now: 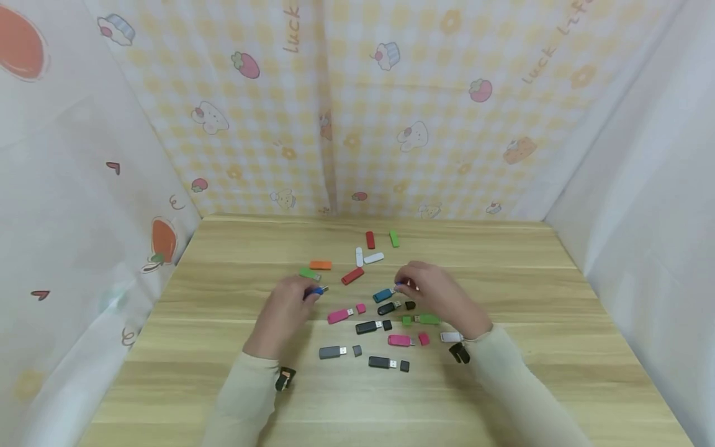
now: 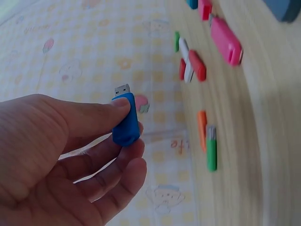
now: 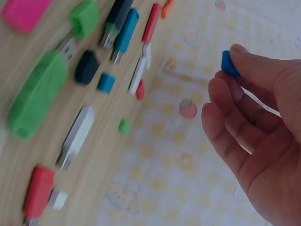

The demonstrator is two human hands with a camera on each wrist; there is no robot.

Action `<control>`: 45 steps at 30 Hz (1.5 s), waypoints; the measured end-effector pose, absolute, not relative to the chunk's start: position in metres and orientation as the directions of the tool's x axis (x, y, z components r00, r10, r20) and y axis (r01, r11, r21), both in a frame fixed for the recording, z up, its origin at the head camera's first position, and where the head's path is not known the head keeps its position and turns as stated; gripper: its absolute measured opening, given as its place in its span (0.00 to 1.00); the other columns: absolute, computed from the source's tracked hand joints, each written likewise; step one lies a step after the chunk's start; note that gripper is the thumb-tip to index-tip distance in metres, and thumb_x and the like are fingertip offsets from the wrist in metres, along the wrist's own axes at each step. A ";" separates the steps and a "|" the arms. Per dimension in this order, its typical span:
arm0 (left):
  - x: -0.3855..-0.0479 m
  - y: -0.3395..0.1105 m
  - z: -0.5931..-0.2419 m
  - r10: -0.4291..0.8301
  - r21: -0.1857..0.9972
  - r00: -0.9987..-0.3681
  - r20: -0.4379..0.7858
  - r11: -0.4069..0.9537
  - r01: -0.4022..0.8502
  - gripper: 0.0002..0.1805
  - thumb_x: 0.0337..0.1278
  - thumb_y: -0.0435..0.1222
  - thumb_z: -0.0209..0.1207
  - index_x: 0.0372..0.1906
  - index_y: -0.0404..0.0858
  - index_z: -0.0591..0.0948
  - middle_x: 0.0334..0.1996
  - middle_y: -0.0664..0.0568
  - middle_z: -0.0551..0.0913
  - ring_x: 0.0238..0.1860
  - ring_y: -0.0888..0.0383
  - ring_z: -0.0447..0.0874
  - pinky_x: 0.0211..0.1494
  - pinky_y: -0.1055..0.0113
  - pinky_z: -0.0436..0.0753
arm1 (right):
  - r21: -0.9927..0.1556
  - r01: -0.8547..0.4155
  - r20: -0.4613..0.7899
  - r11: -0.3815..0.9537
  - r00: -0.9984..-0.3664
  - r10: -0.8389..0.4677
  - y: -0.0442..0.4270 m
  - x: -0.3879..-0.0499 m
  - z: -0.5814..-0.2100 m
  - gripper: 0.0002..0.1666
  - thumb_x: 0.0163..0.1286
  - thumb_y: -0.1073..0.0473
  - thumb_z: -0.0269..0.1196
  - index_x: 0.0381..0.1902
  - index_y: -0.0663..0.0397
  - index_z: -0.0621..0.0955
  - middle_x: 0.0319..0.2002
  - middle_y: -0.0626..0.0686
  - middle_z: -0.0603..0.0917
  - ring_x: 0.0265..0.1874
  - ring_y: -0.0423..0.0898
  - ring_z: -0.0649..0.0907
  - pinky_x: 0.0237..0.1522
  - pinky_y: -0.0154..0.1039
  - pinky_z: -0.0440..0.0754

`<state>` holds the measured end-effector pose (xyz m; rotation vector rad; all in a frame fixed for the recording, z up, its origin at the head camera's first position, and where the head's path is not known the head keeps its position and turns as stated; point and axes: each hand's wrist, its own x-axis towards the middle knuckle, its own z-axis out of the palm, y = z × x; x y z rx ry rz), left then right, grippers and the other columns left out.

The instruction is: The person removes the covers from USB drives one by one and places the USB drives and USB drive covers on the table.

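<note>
In the left wrist view a blue USB stick (image 2: 127, 126) has its metal plug bare. My left hand (image 1: 283, 315) pinches it between thumb and fingers, plug pointing away from the palm. A small blue cap (image 3: 229, 65) is pinched between the thumb and index finger of my right hand (image 1: 441, 297). The stick and the cap are apart, both held above the table. Nearest the left hand lies a green USB stick (image 1: 309, 273). A teal USB stick (image 1: 383, 295) lies just left of the right hand's fingers, and its teal cap (image 3: 106, 82) shows in the right wrist view.
On the wooden table (image 1: 223, 248), pink (image 1: 338, 316), black (image 1: 366, 327) and grey (image 1: 331, 352) sticks lie beside loose caps. Red (image 1: 352, 276), white (image 1: 373, 257) and orange (image 1: 321, 265) ones lie farther back. A patterned cloth (image 1: 357, 112) hangs behind.
</note>
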<state>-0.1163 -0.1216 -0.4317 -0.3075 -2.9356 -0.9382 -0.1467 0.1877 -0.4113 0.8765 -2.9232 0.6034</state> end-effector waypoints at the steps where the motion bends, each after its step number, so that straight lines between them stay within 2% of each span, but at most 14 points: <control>1: -0.117 -0.119 -0.433 0.173 0.576 -0.981 0.088 0.795 0.192 0.06 0.69 0.29 0.69 0.48 0.33 0.90 0.45 0.42 0.90 0.45 0.49 0.87 0.51 0.53 0.91 | -0.348 -0.543 0.126 0.765 -0.835 -0.535 0.183 -0.148 -0.411 0.04 0.73 0.60 0.73 0.43 0.52 0.89 0.36 0.46 0.87 0.33 0.38 0.81 0.38 0.33 0.84; 6: -0.124 -0.107 -0.440 0.165 0.611 -0.986 0.005 0.780 0.134 0.04 0.70 0.30 0.70 0.45 0.36 0.90 0.38 0.48 0.88 0.36 0.54 0.81 0.43 0.60 0.88 | -0.333 -0.577 0.039 0.746 -0.799 -0.600 0.158 -0.155 -0.409 0.06 0.74 0.61 0.72 0.46 0.54 0.90 0.40 0.48 0.90 0.36 0.39 0.83 0.43 0.36 0.87; 11: -0.133 -0.097 -0.450 0.172 0.619 -0.984 -0.049 0.778 0.105 0.05 0.70 0.31 0.68 0.46 0.37 0.90 0.36 0.50 0.88 0.32 0.57 0.81 0.40 0.63 0.87 | -0.316 -0.616 -0.038 0.721 -0.751 -0.659 0.137 -0.165 -0.414 0.06 0.75 0.62 0.71 0.48 0.54 0.90 0.43 0.49 0.92 0.38 0.40 0.85 0.48 0.37 0.89; 17: -0.140 -0.087 -0.459 0.201 0.552 -0.979 -0.033 0.820 0.150 0.04 0.69 0.32 0.70 0.44 0.36 0.91 0.36 0.49 0.90 0.33 0.56 0.81 0.40 0.61 0.85 | -0.331 -0.621 -0.100 0.711 -0.726 -0.680 0.115 -0.176 -0.426 0.03 0.75 0.61 0.71 0.43 0.55 0.89 0.36 0.48 0.88 0.33 0.42 0.81 0.41 0.35 0.84; 23: -0.142 -0.082 -0.465 0.218 0.510 -0.976 -0.005 0.840 0.185 0.02 0.68 0.31 0.71 0.41 0.35 0.90 0.34 0.48 0.90 0.32 0.56 0.82 0.40 0.61 0.85 | -0.339 -0.610 -0.151 0.716 -0.716 -0.681 0.101 -0.189 -0.435 0.01 0.74 0.65 0.72 0.41 0.54 0.89 0.31 0.47 0.85 0.31 0.43 0.78 0.37 0.34 0.79; 27: -0.144 -0.079 -0.467 0.210 0.503 -0.977 -0.039 0.849 0.162 0.02 0.68 0.31 0.70 0.41 0.35 0.90 0.33 0.49 0.89 0.32 0.56 0.82 0.40 0.62 0.85 | -0.320 -0.612 -0.187 0.723 -0.707 -0.682 0.096 -0.196 -0.440 0.07 0.75 0.69 0.68 0.38 0.54 0.90 0.30 0.48 0.86 0.28 0.43 0.77 0.35 0.35 0.78; 32: -0.146 -0.076 -0.470 0.206 0.492 -0.976 -0.072 0.858 0.144 0.02 0.67 0.30 0.71 0.41 0.36 0.90 0.33 0.49 0.88 0.32 0.55 0.82 0.41 0.61 0.86 | -0.281 -0.616 -0.211 0.736 -0.709 -0.673 0.093 -0.199 -0.447 0.07 0.75 0.69 0.69 0.38 0.54 0.91 0.34 0.49 0.89 0.29 0.42 0.78 0.37 0.35 0.80; 39: -0.147 -0.075 -0.471 0.228 0.453 -0.973 -0.034 0.871 0.188 0.02 0.64 0.30 0.72 0.36 0.35 0.90 0.32 0.48 0.89 0.32 0.54 0.83 0.40 0.57 0.86 | -0.193 -0.638 -0.185 0.745 -0.722 -0.667 0.089 -0.199 -0.453 0.05 0.74 0.65 0.71 0.39 0.51 0.92 0.34 0.49 0.91 0.29 0.42 0.81 0.42 0.36 0.87; 45: -0.147 -0.074 -0.473 0.223 0.441 -0.974 -0.030 0.878 0.187 0.03 0.65 0.31 0.72 0.36 0.35 0.90 0.34 0.48 0.88 0.34 0.54 0.84 0.41 0.56 0.87 | -0.153 -0.644 -0.185 0.750 -0.727 -0.662 0.087 -0.197 -0.453 0.04 0.74 0.62 0.73 0.41 0.49 0.93 0.37 0.48 0.92 0.31 0.41 0.82 0.46 0.37 0.89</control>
